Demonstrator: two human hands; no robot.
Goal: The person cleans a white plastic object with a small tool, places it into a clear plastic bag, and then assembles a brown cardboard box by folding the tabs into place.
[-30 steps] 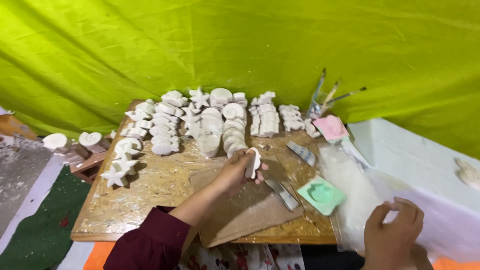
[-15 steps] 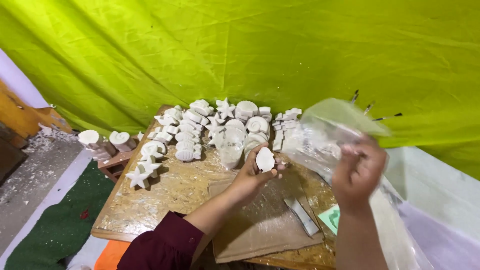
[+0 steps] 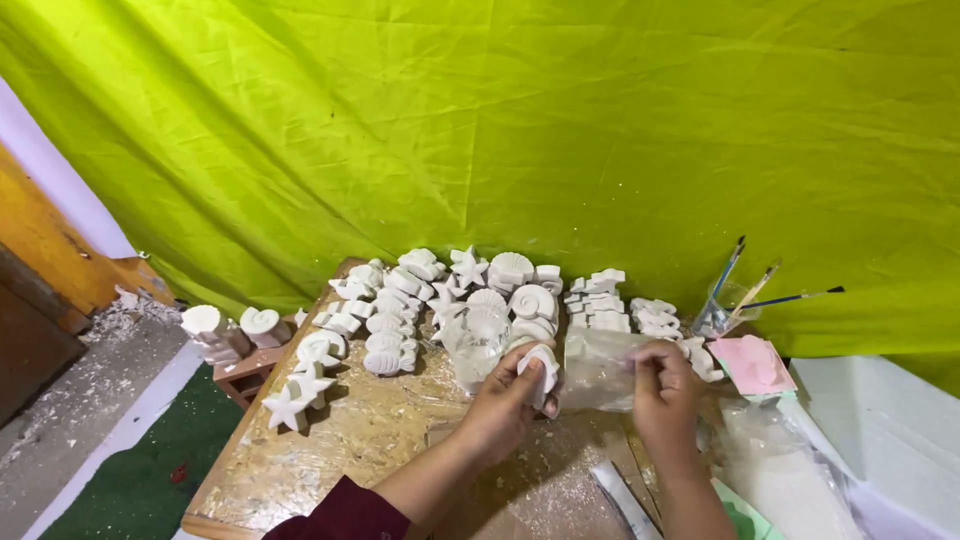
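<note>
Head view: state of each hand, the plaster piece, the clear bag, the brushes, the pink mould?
left hand: shut on white shell-shaped plaster piece, held above the board.
right hand: fingers pinch the clear plastic bag, lifted and crumpled.
plaster casts: lying in rows on the wooden board, loose.
paintbrushes: standing tilted in a clear cup.
pink mould: lying flat, untouched.

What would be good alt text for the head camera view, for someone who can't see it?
Left hand holds a white shell-shaped plaster cast while the right hand pinches a clear plastic bag beside it. They are above a chipboard table crowded with white plaster casts, against a bright green cloth backdrop.
</note>
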